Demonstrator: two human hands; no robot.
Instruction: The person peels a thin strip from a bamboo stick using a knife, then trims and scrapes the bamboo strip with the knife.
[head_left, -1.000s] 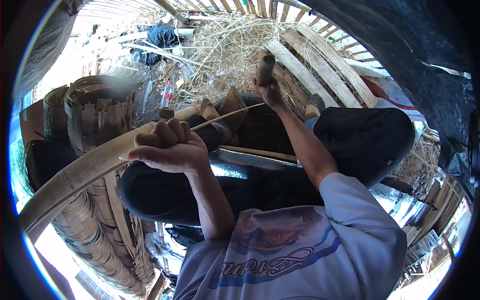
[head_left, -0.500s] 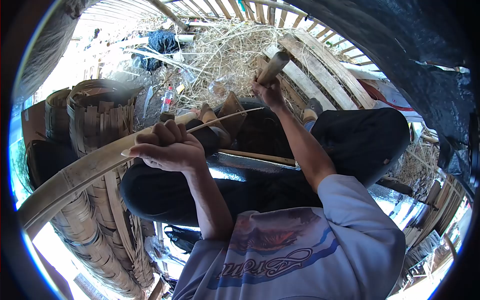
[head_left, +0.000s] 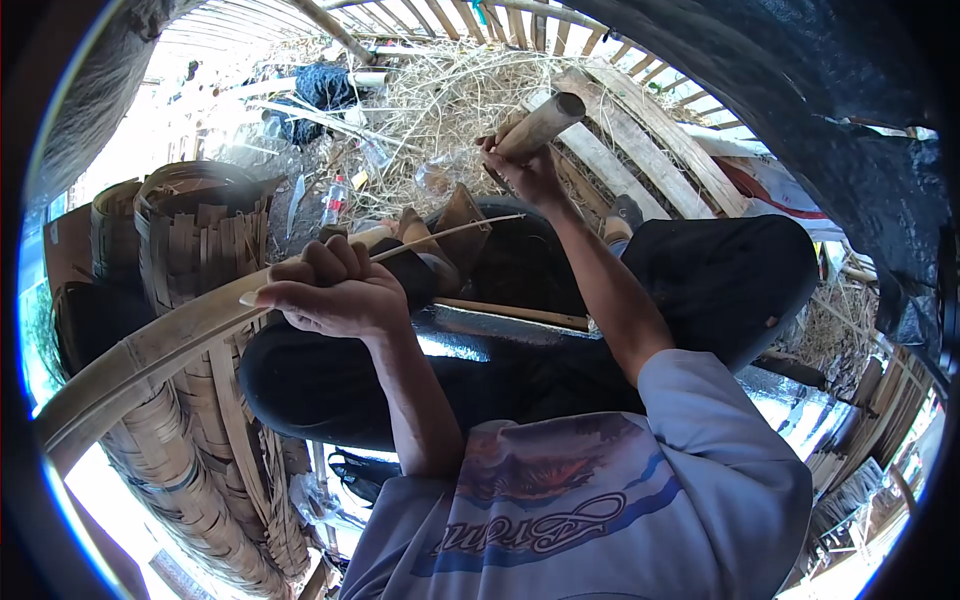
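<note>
Tan bamboo makes up the thick pole (head_left: 130, 365), which slants up from the far left, in front of woven baskets (head_left: 200, 235), to the left hand (head_left: 335, 290). That hand is closed in a fist, with a thin strip (head_left: 455, 234) jutting out to its right; whether the fist also grips the pole, I cannot tell. Good control here would want a firm fist and a steady pole. Farther right, the raised right hand (head_left: 525, 175) curls loosely round a wooden club (head_left: 545, 122); a fuller wrap, well apart from the left knuckles, seems safer.
</note>
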